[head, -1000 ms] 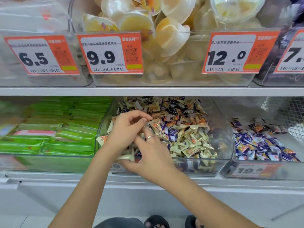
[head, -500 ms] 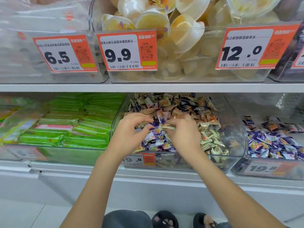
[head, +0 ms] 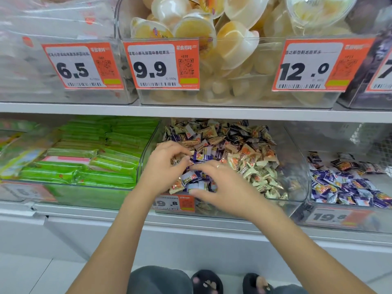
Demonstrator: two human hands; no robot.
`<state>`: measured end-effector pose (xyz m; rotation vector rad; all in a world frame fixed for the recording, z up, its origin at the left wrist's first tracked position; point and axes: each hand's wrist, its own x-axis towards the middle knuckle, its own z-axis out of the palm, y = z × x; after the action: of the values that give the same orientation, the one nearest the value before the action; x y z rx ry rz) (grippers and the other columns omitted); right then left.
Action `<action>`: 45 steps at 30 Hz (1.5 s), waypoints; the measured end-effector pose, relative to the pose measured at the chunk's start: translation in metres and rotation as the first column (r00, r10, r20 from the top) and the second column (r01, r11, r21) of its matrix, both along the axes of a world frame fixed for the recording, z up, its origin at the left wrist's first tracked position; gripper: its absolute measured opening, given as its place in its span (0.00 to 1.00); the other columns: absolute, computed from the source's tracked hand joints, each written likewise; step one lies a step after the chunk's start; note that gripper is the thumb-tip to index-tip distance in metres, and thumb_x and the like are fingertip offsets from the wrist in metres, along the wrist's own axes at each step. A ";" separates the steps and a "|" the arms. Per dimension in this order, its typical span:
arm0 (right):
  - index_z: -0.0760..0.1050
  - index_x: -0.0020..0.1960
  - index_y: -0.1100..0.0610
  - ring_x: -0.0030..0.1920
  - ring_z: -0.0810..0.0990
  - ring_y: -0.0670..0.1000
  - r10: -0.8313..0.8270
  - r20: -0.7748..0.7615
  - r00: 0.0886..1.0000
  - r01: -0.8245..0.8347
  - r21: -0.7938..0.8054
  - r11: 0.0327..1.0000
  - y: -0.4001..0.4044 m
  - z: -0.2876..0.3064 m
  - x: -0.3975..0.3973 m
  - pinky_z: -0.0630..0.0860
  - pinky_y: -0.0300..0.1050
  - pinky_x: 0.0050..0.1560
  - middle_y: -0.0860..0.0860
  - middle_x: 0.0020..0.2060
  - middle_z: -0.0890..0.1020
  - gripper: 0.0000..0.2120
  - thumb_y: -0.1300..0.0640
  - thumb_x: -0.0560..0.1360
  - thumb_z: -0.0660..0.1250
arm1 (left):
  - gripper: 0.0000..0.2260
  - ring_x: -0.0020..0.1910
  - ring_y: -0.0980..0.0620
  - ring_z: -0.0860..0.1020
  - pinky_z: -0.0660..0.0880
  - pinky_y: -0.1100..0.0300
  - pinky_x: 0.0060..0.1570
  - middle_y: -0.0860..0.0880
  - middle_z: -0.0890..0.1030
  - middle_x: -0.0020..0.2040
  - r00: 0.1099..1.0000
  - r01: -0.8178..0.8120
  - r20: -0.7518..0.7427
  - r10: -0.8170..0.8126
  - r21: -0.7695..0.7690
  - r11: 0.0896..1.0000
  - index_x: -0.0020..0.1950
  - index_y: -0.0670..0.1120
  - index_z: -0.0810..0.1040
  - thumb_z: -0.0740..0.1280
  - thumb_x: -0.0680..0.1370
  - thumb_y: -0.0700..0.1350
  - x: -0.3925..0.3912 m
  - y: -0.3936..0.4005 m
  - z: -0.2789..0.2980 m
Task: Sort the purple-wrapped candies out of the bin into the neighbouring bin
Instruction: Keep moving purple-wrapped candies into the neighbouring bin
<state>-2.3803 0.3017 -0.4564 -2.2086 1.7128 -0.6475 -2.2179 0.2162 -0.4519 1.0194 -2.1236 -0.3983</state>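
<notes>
I had both hands in the mixed candy bin [head: 297, 166] on the lower shelf [head: 191, 224], working the near left corner where the purple-wrapped candies [head: 195, 174] lay thickest. The left hand [head: 162, 166] sat curled over that cluster, its thumb and forefinger pinched close at a purple wrapper; I judged it was holding 1, though the fingers hid the contact. The right hand [head: 224, 187] lay flat and spread on the pile just beside it, fingers splayed, its grip slack with nothing visibly taken, probably to pin the beige-wrapped candies [head: 252, 166] aside so the purple ones stayed exposed. The neighbouring bin [head: 331, 217] stood to the right, already holding a loose layer of purple candies, well apart from both hands. More purple wrappers showed toward the far side of the mixed bin, so I judged the sorting was far from finished.
</notes>
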 end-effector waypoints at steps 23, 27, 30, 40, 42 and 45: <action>0.67 0.66 0.53 0.53 0.76 0.57 -0.118 -0.118 0.986 0.119 0.002 0.993 -0.047 -0.014 0.027 0.75 0.50 0.47 0.53 0.58 0.72 0.26 0.43 0.73 0.68 | 0.14 0.50 0.43 0.77 0.69 0.57 0.40 0.46 0.80 0.51 0.951 -0.219 0.213 0.223 -0.042 0.975 0.58 0.47 0.78 0.70 0.73 0.40 0.020 0.013 -0.002; 0.71 0.63 0.54 0.50 0.77 0.56 -0.090 -0.024 0.996 0.091 0.049 0.995 -0.050 -0.011 0.018 0.76 0.50 0.50 0.55 0.56 0.77 0.19 0.53 0.75 0.69 | 0.12 0.49 0.45 0.77 0.64 0.59 0.37 0.49 0.80 0.52 0.927 -0.281 0.234 0.292 -0.079 0.957 0.56 0.51 0.77 0.70 0.73 0.45 0.018 0.012 -0.002; 0.72 0.56 0.51 0.33 0.73 0.48 -0.085 0.075 0.994 0.079 0.077 0.994 -0.048 -0.011 0.009 0.71 0.41 0.35 0.52 0.47 0.77 0.12 0.56 0.74 0.70 | 0.11 0.51 0.50 0.77 0.66 0.60 0.37 0.55 0.79 0.55 0.922 -0.246 0.291 0.257 -0.073 0.966 0.55 0.55 0.78 0.70 0.73 0.49 0.018 0.012 -0.004; 0.76 0.51 0.43 0.44 0.79 0.45 -0.213 0.706 0.676 0.207 0.096 0.974 -0.031 0.020 -0.046 0.77 0.32 0.37 0.46 0.52 0.78 0.09 0.55 0.75 0.70 | 0.08 0.49 0.49 0.78 0.72 0.58 0.42 0.53 0.78 0.54 0.945 -0.242 0.243 0.221 0.059 0.969 0.51 0.54 0.79 0.71 0.73 0.50 -0.002 0.008 -0.006; 0.76 0.51 0.45 0.47 0.80 0.49 -0.264 0.810 0.523 0.215 0.175 0.961 -0.027 0.021 -0.056 0.79 0.41 0.41 0.50 0.52 0.78 0.09 0.58 0.75 0.69 | 0.07 0.49 0.50 0.77 0.72 0.58 0.43 0.53 0.78 0.53 0.956 -0.236 0.204 0.213 0.100 0.967 0.50 0.53 0.79 0.72 0.73 0.49 -0.006 0.008 -0.006; 0.77 0.53 0.51 0.40 0.79 0.46 -0.250 0.914 0.318 0.191 0.196 0.962 -0.019 0.024 -0.069 0.74 0.35 0.31 0.53 0.49 0.77 0.10 0.63 0.75 0.68 | 0.05 0.48 0.52 0.76 0.71 0.58 0.40 0.55 0.77 0.48 0.950 -0.252 0.218 0.224 0.106 0.962 0.46 0.56 0.77 0.71 0.73 0.48 -0.011 0.010 -0.006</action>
<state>-2.4493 0.2823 -0.4322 -1.0155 1.2749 -1.5371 -2.2284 0.2267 -0.4574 1.4319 -2.1398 -0.3305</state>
